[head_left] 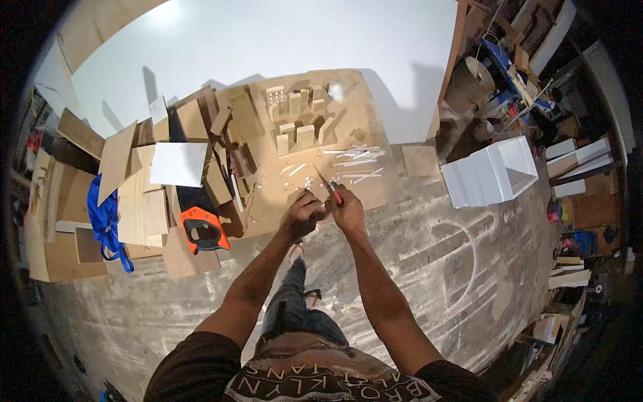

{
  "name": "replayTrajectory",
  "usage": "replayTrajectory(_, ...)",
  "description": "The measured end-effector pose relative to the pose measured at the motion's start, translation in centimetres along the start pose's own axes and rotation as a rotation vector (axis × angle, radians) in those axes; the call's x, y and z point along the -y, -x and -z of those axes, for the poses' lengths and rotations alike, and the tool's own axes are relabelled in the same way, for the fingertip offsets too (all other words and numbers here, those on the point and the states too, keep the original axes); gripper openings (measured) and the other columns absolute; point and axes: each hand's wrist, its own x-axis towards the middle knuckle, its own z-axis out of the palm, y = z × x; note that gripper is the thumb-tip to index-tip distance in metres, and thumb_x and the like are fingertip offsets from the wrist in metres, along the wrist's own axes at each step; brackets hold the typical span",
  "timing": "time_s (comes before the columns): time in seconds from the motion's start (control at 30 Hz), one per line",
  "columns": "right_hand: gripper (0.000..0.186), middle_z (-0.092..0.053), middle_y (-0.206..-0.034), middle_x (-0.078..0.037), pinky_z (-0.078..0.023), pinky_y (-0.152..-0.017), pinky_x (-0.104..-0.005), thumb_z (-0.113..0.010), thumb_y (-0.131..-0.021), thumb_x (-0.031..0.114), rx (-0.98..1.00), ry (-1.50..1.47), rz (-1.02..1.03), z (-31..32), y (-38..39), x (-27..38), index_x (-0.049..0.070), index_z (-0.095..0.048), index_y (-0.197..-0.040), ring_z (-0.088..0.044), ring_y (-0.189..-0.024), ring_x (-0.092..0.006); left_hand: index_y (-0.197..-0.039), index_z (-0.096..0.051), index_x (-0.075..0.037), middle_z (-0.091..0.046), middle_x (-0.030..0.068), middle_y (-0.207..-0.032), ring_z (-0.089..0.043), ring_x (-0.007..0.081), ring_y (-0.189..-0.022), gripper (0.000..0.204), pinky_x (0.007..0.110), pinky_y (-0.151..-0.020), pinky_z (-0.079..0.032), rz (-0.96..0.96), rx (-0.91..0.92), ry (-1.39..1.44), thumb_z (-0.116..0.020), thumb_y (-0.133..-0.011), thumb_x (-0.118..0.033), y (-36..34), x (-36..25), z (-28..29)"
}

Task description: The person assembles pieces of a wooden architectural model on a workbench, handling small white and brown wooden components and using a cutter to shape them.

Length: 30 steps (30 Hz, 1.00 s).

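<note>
Over the near edge of the wooden work board (268,224), my two hands are close together. My right hand (347,213) is closed round a red-handled knife (327,182), its narrow dark blade pointing away and to the left. The fingers of my left hand (304,213) are pinched together beside it; whatever they hold is too small to make out. Just beyond my hands lie small white bits (308,181) and a few short sticks (297,169). A loose pile of thin white sticks (358,155) is to the right.
Several small wooden blocks (305,136) stand upright farther back on the board. At left, an orange-handled handsaw (205,230) rests among wood offcuts (137,191) and a blue strap (102,218). Behind is a large white panel (268,40); a white box (492,173) stands at right.
</note>
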Motion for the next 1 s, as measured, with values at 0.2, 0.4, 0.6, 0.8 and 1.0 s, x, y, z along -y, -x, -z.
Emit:
replayTrajectory(0.2,0.023,-0.064,-0.118,-0.019,-0.054,-0.084,-0.0495,-0.06,-0.094,0.02,0.299,0.168,0.032,0.2,-1.1,-0.4,0.005,-0.067,-0.11,-0.066,-0.099,-0.0422,-0.099,-0.07,0.0,-0.066,0.0143,-0.099,-0.063,0.0357,-0.096,0.032,0.043,-0.082,-0.053,-0.066,-0.057,0.009,-0.083,-0.07,-0.003,-0.7,-0.6,0.1)
replayTrajectory(0.4,0.02,-0.067,-0.101,-0.02,-0.053,-0.082,-0.0483,-0.067,-0.09,0.02,0.196,0.162,0.069,-0.4,-1.1,-0.5,0.004,-0.066,-0.101,-0.066,-0.095,-0.0431,-0.1,-0.07,0.001,-0.064,0.0142,-0.095,-0.062,0.0362,-0.093,0.032,0.044,-0.081,-0.053,-0.05,-0.029,0.037,-0.083,-0.071,-0.004,-0.6,-0.6,0.2)
replayTrajectory(0.6,0.035,-0.064,-0.129,-0.017,-0.053,-0.097,-0.0475,-0.065,-0.093,0.02,0.351,0.178,0.031,0.2,-1.5,-0.4,0.008,-0.065,-0.126,-0.064,-0.114,-0.0395,-0.104,-0.071,-0.001,-0.067,0.0148,-0.104,-0.063,0.0378,-0.102,0.032,0.045,-0.089,-0.053,-0.006,-0.055,0.048,-0.082,-0.075,-0.008,-0.6,-0.4,-0.3)
replayTrajectory(0.8,0.042,-0.063,-0.135,-0.012,-0.051,-0.103,-0.0438,-0.069,-0.089,0.017,0.459,0.243,0.203,1.6,-2.3,0.8,0.011,-0.065,-0.13,-0.06,-0.125,-0.0331,-0.107,-0.071,-0.002,-0.068,0.0148,-0.114,-0.063,0.0379,-0.112,0.032,0.045,-0.097,-0.051,0.001,-0.011,0.035,-0.082,-0.078,-0.012,0.2,0.3,-0.4)
replayTrajectory(1.0,0.047,-0.065,-0.132,-0.014,-0.051,-0.102,-0.0418,-0.071,-0.088,0.016,0.386,0.083,0.138,1.9,-2.1,-0.2,0.014,-0.064,-0.134,-0.061,-0.123,-0.0338,-0.104,-0.071,-0.001,-0.068,0.015,-0.108,-0.062,0.0371,-0.108,0.024,0.046,-0.099,-0.049,0.057,0.028,0.034,-0.075,-0.08,-0.005,0.2,0.5,-0.5)
